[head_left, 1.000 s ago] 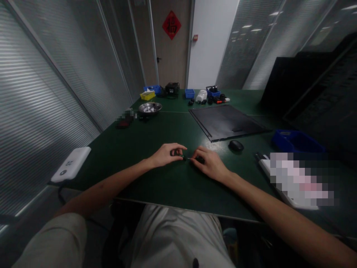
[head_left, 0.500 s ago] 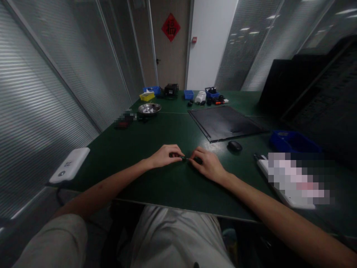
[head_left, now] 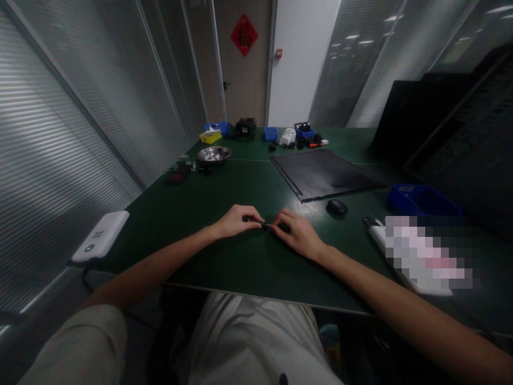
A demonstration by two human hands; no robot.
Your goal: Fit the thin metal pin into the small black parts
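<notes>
Above the green tabletop [head_left: 216,267], my left hand [head_left: 239,222] is closed in a pinch on a small black part [head_left: 264,225]; its shape is mostly hidden by the fingertips. My right hand [head_left: 298,233], resting on the table just to the right, grips a slim tool [head_left: 284,227] with a dark handle and a thin, shiny shaft. Thumb and forefinger steady this shaft, and its tip points left at the black part. Whether tip and part touch is too small to tell.
A black mouse [head_left: 337,207] and a dark flat mat [head_left: 326,174] lie beyond my right hand. To the right are a blue tray [head_left: 425,202] and a white board-like object [head_left: 401,267]. A metal bowl [head_left: 214,155] stands far left; a white device [head_left: 101,235] sits at the left edge.
The view has tilted down very slightly. Both hands keep nearly the same place and grip, with the tool's shaft still at the black part.
</notes>
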